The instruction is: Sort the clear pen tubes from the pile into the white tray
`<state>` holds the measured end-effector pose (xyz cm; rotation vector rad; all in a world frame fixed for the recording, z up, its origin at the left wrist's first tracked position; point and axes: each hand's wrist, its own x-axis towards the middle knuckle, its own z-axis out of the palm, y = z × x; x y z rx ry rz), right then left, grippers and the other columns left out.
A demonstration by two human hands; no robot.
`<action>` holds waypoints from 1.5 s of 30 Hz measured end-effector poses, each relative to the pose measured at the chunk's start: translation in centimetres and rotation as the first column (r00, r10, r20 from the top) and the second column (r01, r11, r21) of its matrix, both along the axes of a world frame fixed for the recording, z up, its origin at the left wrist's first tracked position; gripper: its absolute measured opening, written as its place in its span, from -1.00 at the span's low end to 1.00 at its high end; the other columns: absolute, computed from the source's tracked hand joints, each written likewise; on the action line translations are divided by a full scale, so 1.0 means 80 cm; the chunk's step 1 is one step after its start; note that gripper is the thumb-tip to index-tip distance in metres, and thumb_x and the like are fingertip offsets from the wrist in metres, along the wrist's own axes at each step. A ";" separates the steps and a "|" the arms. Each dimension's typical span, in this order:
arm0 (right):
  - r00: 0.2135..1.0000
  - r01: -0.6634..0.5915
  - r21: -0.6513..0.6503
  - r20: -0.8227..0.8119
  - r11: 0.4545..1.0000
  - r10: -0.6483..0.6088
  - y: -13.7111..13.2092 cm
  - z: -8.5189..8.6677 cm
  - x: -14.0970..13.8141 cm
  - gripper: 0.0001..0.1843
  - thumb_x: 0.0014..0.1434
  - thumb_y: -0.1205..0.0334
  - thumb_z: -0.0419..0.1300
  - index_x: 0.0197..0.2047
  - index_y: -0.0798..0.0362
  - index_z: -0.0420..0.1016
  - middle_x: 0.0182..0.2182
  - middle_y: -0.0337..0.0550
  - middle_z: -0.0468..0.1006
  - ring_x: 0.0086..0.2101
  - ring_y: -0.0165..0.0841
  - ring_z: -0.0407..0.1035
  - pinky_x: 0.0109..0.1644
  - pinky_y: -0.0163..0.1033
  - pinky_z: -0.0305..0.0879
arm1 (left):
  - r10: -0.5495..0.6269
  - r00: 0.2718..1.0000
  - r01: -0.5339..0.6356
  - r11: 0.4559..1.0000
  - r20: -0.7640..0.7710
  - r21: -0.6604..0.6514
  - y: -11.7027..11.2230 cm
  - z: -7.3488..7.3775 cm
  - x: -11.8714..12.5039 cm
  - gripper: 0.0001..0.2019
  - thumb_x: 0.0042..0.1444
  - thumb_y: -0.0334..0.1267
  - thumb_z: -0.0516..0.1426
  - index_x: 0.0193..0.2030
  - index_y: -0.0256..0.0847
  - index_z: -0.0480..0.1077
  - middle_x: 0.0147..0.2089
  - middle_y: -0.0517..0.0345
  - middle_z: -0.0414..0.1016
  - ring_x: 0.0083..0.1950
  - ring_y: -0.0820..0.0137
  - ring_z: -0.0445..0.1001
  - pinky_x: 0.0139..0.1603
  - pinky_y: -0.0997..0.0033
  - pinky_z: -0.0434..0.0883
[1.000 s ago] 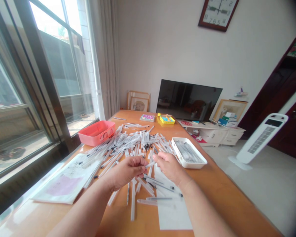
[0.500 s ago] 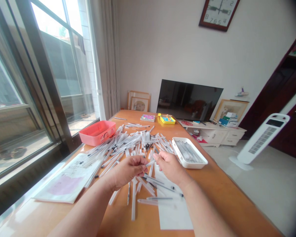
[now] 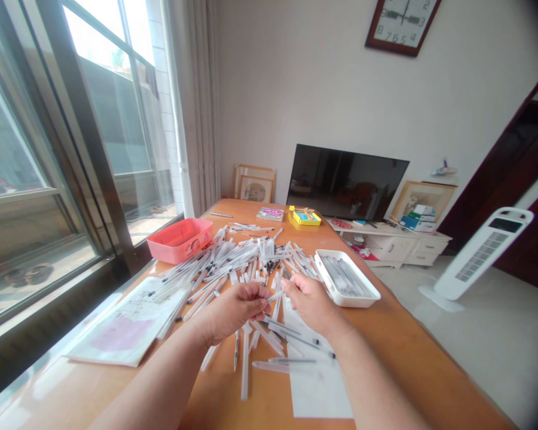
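Note:
My left hand (image 3: 235,309) and my right hand (image 3: 308,301) meet above the wooden table (image 3: 403,358), fingers pinched on the two ends of one clear pen (image 3: 274,295) held between them. A wide pile of clear pen barrels and refills (image 3: 240,260) spreads just beyond the hands. More loose pens (image 3: 287,340) lie under my wrists, partly on a white sheet (image 3: 318,385). A white tray (image 3: 347,280) with several pens in it sits right of my right hand.
A pink tub (image 3: 180,239) stands at the table's left edge near the window. Papers (image 3: 128,319) lie at the near left. A small book (image 3: 269,213) and a yellow box (image 3: 305,217) sit at the far end. A white tower fan (image 3: 479,257) stands on the floor.
Both hands stay pinched on the same pen between them. The view has shifted slightly; nothing on the table has visibly moved.

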<state>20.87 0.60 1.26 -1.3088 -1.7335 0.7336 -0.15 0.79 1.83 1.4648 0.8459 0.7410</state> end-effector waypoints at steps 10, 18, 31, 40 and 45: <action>0.992 -0.095 -0.037 -0.089 0.995 0.092 0.001 0.004 0.005 -0.58 0.29 -0.12 0.05 -0.40 0.02 0.38 -0.48 -0.25 0.46 -0.46 -0.38 0.27 -0.35 -0.28 0.16 | 0.003 1.000 -0.003 1.000 0.002 0.013 0.003 -0.004 -0.001 -0.71 0.08 -0.04 0.25 -0.24 -0.26 0.50 -0.31 0.07 0.52 -0.33 0.39 0.40 -0.25 0.39 0.30; 0.996 0.077 0.082 0.026 0.994 -0.080 0.004 -0.006 -0.004 -0.56 0.30 -0.09 0.04 -0.50 0.01 0.25 -0.58 -0.31 0.34 -0.50 -0.40 0.17 -0.43 -0.28 0.00 | 0.075 0.996 -0.071 0.991 -0.036 0.110 0.004 -0.005 0.005 -0.71 0.07 -0.08 0.27 -0.19 -0.26 0.50 -0.34 0.13 0.46 -0.30 0.39 0.38 -0.23 0.41 0.30; 0.985 0.167 0.078 -0.053 0.983 -0.164 0.004 0.002 -0.001 -0.54 0.29 -0.12 0.03 -0.51 0.01 0.24 -0.59 -0.31 0.32 -0.52 -0.41 0.14 -0.43 -0.28 0.01 | 0.099 0.971 -0.041 0.966 -0.218 0.257 0.000 0.003 -0.001 -0.69 0.18 -0.01 0.14 -0.32 -0.25 0.45 -0.44 0.18 0.41 -0.41 0.42 0.31 -0.37 0.44 0.23; 0.963 0.216 0.022 -0.170 0.976 -0.209 0.010 -0.010 -0.006 -0.53 0.26 -0.14 0.06 -0.53 0.02 0.25 -0.63 -0.34 0.27 -0.53 -0.41 0.14 -0.44 -0.30 0.06 | 0.215 0.944 -0.107 0.917 -0.251 0.384 -0.003 0.004 0.005 -0.77 0.16 -0.07 0.13 -0.28 -0.20 0.43 -0.43 0.23 0.36 -0.41 0.42 0.28 -0.41 0.47 0.20; 0.951 0.230 0.036 -0.222 0.973 -0.216 0.007 -0.003 -0.003 -0.54 0.25 -0.13 0.09 -0.53 0.02 0.24 -0.63 -0.35 0.28 -0.54 -0.42 0.16 -0.43 -0.30 0.07 | 0.202 0.908 -0.078 0.942 -0.367 0.327 -0.009 0.019 0.002 -0.61 0.27 0.03 -0.02 -0.37 -0.21 0.42 -0.45 0.17 0.42 -0.42 0.39 0.33 -0.35 0.42 0.24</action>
